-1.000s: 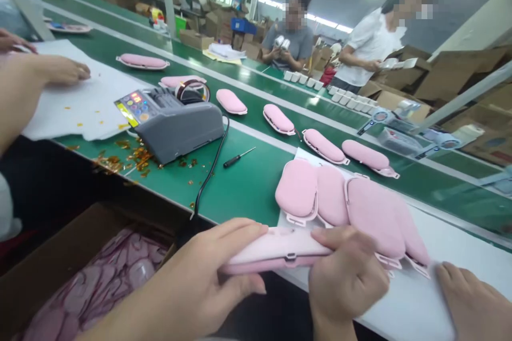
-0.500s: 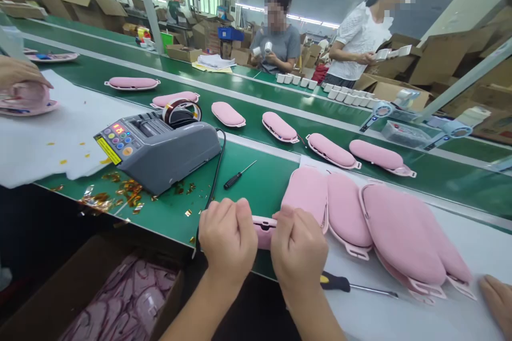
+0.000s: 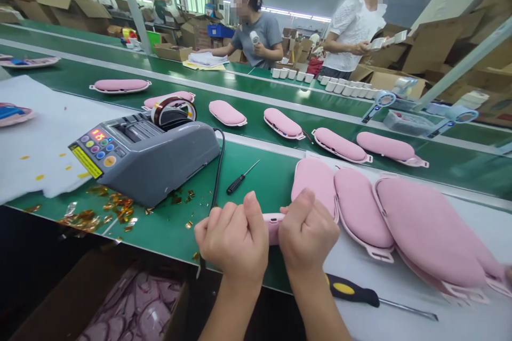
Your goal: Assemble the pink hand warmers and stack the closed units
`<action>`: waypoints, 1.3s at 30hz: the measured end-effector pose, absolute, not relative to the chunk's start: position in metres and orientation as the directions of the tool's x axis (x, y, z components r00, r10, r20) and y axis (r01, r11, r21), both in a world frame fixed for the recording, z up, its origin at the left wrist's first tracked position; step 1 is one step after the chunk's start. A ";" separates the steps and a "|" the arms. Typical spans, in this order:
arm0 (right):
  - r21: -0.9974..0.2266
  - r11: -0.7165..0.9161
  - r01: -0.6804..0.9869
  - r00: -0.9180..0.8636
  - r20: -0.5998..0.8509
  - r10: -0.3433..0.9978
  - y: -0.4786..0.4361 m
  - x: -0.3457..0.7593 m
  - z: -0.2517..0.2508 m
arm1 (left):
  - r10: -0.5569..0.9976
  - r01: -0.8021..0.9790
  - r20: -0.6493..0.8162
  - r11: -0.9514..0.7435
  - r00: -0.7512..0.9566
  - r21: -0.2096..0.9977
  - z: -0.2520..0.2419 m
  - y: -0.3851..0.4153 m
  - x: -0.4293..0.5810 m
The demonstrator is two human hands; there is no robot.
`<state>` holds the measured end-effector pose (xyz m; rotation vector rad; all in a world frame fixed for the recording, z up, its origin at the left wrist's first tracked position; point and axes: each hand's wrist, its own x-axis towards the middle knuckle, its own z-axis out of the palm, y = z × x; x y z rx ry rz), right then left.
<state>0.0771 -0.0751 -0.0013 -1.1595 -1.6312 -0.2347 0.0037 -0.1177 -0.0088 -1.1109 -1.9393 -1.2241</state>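
My left hand (image 3: 236,237) and my right hand (image 3: 308,229) are closed around the two ends of a pink oval case (image 3: 273,230) at the table's near edge. Only its middle shows between my fists, with a small dark slot in the upper rim. Just right of my right hand lies a pile of similar pink padded cases (image 3: 362,208), with strap loops on their ends. A large black-and-yellow screwdriver (image 3: 352,290) rests beside my right forearm on white sheeting. Beyond my left hand is a small black screwdriver (image 3: 242,178).
A grey tape dispenser (image 3: 160,154) stands left, with amber tape scraps (image 3: 120,205) before it. Several pink cases (image 3: 284,122) line the green belt. Below the table is a carton of pink parts (image 3: 140,303). Two people (image 3: 256,32) work opposite; another person's fingers show at the right edge.
The gap along the case's rim between my hands looks narrower. At left, another person's hand has gone from view. The person in grey opposite has turned and reached toward the papers.
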 end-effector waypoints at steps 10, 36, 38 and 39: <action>-0.331 0.754 0.567 -0.403 0.687 0.605 -0.112 0.121 0.006 | 0.739 0.928 0.655 -0.115 -0.158 0.354 -0.003 -0.168 -0.011; -0.314 0.820 0.478 -0.560 0.610 0.561 -0.079 0.134 -0.001 | 0.840 0.873 0.542 -0.260 -0.006 0.413 0.013 -0.133 -0.026; -0.321 0.831 0.454 -0.594 0.586 0.551 -0.077 0.139 0.002 | 0.866 0.878 0.499 -0.256 0.023 0.404 0.015 -0.135 -0.028; -0.333 0.826 0.454 -0.591 0.581 0.559 -0.077 0.142 0.003 | 0.873 0.884 0.486 -0.253 0.034 0.393 0.016 -0.136 -0.029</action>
